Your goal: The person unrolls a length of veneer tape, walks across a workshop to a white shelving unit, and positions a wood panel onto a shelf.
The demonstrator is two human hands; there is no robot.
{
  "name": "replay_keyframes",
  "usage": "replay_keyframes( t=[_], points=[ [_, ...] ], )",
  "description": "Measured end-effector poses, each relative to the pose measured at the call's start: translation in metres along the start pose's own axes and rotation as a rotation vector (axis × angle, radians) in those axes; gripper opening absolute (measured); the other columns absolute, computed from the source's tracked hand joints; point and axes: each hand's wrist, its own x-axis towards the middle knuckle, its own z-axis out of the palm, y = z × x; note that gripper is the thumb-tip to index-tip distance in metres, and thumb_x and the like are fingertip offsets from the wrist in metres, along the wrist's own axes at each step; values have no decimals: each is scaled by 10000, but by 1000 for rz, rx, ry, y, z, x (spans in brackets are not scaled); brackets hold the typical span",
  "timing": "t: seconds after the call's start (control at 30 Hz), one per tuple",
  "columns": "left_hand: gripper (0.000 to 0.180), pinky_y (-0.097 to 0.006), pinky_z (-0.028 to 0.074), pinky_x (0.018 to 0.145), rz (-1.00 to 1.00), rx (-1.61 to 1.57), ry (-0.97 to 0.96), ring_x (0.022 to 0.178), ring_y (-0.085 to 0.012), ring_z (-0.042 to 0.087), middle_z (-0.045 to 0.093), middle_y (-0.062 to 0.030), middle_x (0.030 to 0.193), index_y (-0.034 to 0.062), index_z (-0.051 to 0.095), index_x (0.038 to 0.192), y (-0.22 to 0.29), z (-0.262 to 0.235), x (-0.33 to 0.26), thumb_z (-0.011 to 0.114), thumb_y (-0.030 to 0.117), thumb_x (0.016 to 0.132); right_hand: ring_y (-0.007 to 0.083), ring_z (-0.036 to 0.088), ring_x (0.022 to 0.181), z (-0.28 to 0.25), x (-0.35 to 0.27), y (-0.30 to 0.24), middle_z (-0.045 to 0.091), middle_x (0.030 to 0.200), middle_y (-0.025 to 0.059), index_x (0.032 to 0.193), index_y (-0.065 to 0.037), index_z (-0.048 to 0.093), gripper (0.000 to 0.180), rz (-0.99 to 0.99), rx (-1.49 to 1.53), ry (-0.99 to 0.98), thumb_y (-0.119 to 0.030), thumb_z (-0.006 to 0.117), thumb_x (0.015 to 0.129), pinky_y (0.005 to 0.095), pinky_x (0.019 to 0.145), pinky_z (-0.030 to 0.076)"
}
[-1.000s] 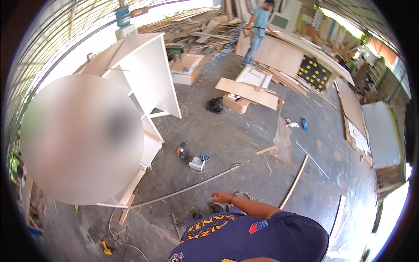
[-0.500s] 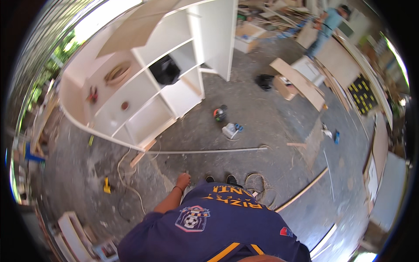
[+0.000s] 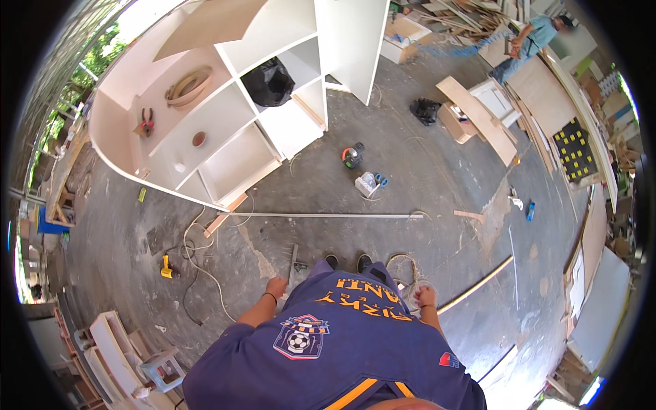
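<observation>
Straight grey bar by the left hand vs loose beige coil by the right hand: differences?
Shape: the straight grey bar runs in a line; the loose beige coil bends in rings.
Side: the bar lies nearer the left hand, the coil nearer the right hand.
Both lie on the grey floor.

1 head-worn fisheye view, downward and forward over the floor [image 3: 430,178]
</observation>
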Motion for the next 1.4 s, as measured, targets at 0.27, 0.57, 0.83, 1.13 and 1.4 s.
replay_keyframes(
  t=[0.27, 0.57, 0.83, 1.13, 1.4],
  points=[
    [130, -444, 492, 610, 280, 246, 181, 686, -330, 615, 624, -168, 712, 50, 630, 674, 42, -26, 46, 527, 124, 703, 176, 621, 605, 33, 22, 51, 644, 755, 112, 873, -22, 646, 288, -530, -628, 61, -281, 564, 777, 303, 525, 494],
    [234, -477, 456, 578, 442, 192, 295, 640, -334, 588, 601, -164, 683, 25, 596, 668, 60, 1, 146, 472, 185, 786, 158, 589, 613, -38, 63, -14, 612, 743, 61, 935, -37, 606, 241, -62, 29, -29, -239, 590, 804, 301, 492, 470],
    [305, -437, 458, 520, -240, -972, 60, 561, -261, 586, 572, -130, 635, 42, 565, 604, 248, -109, 108, 394, 213, 790, 163, 598, 620, -92, 82, -23, 603, 768, 52, 919, -57, 571, 223, 97, -123, -114, -251, 570, 809, 329, 485, 456],
    [165, -439, 470, 628, 110, 221, 250, 681, -350, 602, 614, -187, 723, -5, 629, 691, 181, -13, 127, 542, 136, 692, 159, 597, 588, -94, 138, -52, 612, 783, 54, 975, -72, 578, 258, -43, -148, -133, -265, 560, 805, 311, 461, 453],
    [137, -462, 457, 633, 117, 154, 386, 730, -349, 584, 597, -196, 752, 20, 609, 713, 198, -4, 115, 479, 65, 718, 209, 608, 657, -105, 107, -99, 632, 793, 105, 949, -31, 613, 287, -122, -313, -172, -261, 568, 783, 343, 578, 476]
  ],
)
